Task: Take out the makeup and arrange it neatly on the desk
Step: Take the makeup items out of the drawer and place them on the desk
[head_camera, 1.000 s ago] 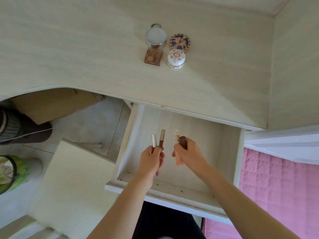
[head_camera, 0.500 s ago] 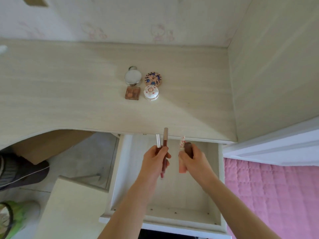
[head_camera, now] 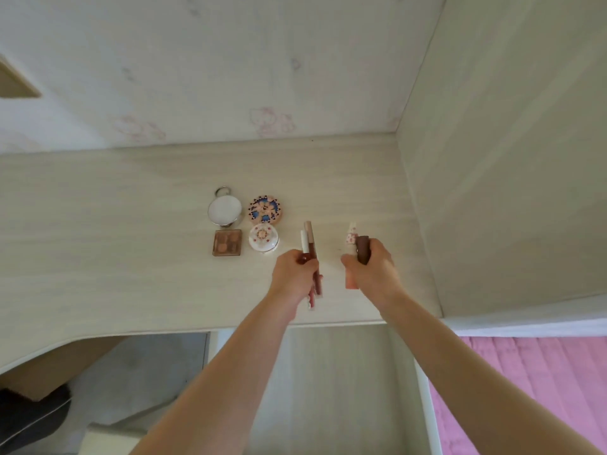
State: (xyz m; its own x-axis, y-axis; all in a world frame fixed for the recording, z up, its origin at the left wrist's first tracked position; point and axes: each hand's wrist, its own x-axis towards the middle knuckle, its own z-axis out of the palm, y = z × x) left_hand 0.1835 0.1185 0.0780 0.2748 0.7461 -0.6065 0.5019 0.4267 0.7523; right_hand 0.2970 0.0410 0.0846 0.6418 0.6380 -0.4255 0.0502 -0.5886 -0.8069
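nearest the camera, both forearms reach forward over the open drawer, which sits under the front edge of the desk. off to the side of the drawer there's a pink quilted cover, and on the opposite side a dark shoe on the floor.

past the drawer, both hands are up over the desk, each curled around makeup. the left hand grips two thin sticks together: a brown lip pencil and a shorter white-capped tube right beside it. their tops poke out beyond the fingers toward the wall, and the bottom ends stick out below the hand toward the drawer. can't tell if they touch the desk or hang just above it.

the right hand is closed around a dark brown lipstick and a peach-pink tube with a patterned pointy cap. the cap points toward the wall and the peach base shows under the fingers. the two hands are near each other but apart.

farther along the desk from the left hand, four things sit in a neat two-by-two block: a white round jar just beside the stick tips, a square brown eyeshadow palette next to it, then behind those a round compact with a blue-and-pink pattern and a round mirror with a ring. beyond them is the wall with faint pink cartoon prints.
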